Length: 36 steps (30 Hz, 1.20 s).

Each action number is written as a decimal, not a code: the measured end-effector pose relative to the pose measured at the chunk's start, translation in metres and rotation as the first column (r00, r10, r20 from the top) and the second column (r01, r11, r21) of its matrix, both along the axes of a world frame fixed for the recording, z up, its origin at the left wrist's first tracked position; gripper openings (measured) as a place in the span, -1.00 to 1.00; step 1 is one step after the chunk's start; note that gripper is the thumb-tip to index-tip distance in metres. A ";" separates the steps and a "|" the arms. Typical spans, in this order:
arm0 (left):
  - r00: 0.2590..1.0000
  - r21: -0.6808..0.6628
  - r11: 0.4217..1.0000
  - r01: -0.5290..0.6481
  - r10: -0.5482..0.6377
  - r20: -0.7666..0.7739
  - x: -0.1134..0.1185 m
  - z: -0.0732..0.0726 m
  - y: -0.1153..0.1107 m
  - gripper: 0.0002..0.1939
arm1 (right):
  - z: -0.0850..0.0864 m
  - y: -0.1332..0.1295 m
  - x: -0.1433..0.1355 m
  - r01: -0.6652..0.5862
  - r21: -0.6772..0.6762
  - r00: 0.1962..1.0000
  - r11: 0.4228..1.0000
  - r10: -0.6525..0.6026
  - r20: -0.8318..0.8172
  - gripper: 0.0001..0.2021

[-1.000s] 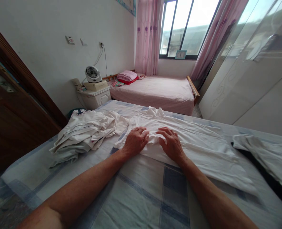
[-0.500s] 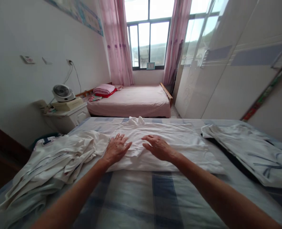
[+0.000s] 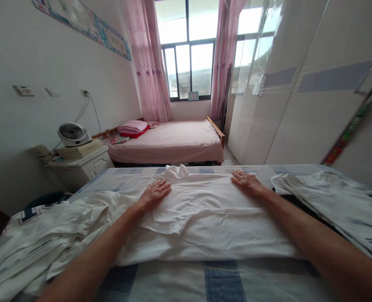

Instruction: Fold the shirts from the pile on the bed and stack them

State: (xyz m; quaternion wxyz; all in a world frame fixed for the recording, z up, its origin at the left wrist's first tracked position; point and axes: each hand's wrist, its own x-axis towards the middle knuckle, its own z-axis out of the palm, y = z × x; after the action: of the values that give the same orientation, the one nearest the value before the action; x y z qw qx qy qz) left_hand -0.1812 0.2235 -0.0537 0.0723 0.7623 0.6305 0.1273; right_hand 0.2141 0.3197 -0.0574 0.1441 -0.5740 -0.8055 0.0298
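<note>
A white shirt [image 3: 211, 209] lies partly folded across the bed in front of me, its collar bunched at the far edge and a sleeve folded over near the left end. My left hand [image 3: 156, 193] rests flat on the left part of the shirt, close to the collar, fingers stretched out. Palm down, my right hand [image 3: 246, 183] lies on the shirt's far right part with its fingers extended. Neither hand grips the cloth. Left of the shirt is a rumpled pile of white clothes [image 3: 66, 226] with dark trim.
Another white garment with dark stripes [image 3: 333, 205] lies on the right, over something black. The blue-and-white checked bedsheet [image 3: 167, 283] spreads beneath everything. Beyond stand a pink-covered bed [image 3: 173, 140], a fan [image 3: 74, 133] on a white cabinet [image 3: 91, 167] and a tall white wardrobe [image 3: 283, 113].
My right hand has slid right and away from me across the shirt, widening the gap between my hands. My left hand stays near the collar. The camera view has shifted slightly.
</note>
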 end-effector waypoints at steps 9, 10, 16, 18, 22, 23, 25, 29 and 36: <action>0.888 -0.019 0.941 -0.337 0.325 0.326 -0.044 0.029 0.045 -0.69 | 0.016 0.027 0.056 0.194 -0.036 0.979 0.980 -0.191 0.070 -0.62; 0.871 -0.033 0.935 -0.352 0.340 0.353 -0.043 0.029 0.050 -0.69 | 0.017 0.027 0.055 0.197 -0.035 0.977 0.980 -0.194 0.084 -0.61; 0.797 -0.157 0.936 -0.314 0.350 0.493 -0.033 0.026 0.064 -0.72 | 0.020 0.029 0.054 0.246 -0.009 0.957 0.969 -0.241 0.163 -0.76; 0.768 -0.192 0.948 -0.252 0.317 0.557 -0.031 0.028 0.062 -0.73 | 0.020 0.028 0.056 0.252 -0.002 0.957 0.968 -0.248 0.149 -0.77; 0.685 -0.203 0.970 -0.136 0.240 0.688 -0.025 0.041 0.050 -0.67 | 0.024 0.021 0.060 0.262 0.031 0.959 0.964 -0.264 0.098 -0.76; 0.667 -0.198 0.972 -0.123 0.229 0.709 -0.024 0.046 0.045 -0.64 | 0.027 0.017 0.062 0.257 0.061 0.962 0.964 -0.261 0.078 -0.77; 0.623 -0.172 0.979 -0.104 0.200 0.756 -0.024 0.059 0.029 -0.59 | 0.031 0.007 0.069 0.227 0.135 0.972 0.965 -0.232 0.029 -0.79; 0.552 -0.104 0.994 -0.024 0.100 0.828 -0.033 0.074 -0.016 -0.60 | 0.034 -0.030 0.092 0.119 0.265 0.993 0.957 -0.113 -0.036 -0.85; 0.808 -0.292 0.947 0.132 0.067 0.585 -0.038 0.047 -0.090 -0.77 | -0.002 -0.090 0.124 -0.032 0.289 0.999 0.957 0.031 0.006 -0.87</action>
State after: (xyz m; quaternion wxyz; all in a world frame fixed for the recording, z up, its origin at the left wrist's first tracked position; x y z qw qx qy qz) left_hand -0.2194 0.1337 -0.0069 0.3877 0.6742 0.5759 0.2519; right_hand 0.3378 0.2294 -0.0589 0.2255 -0.5339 -0.8103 -0.0860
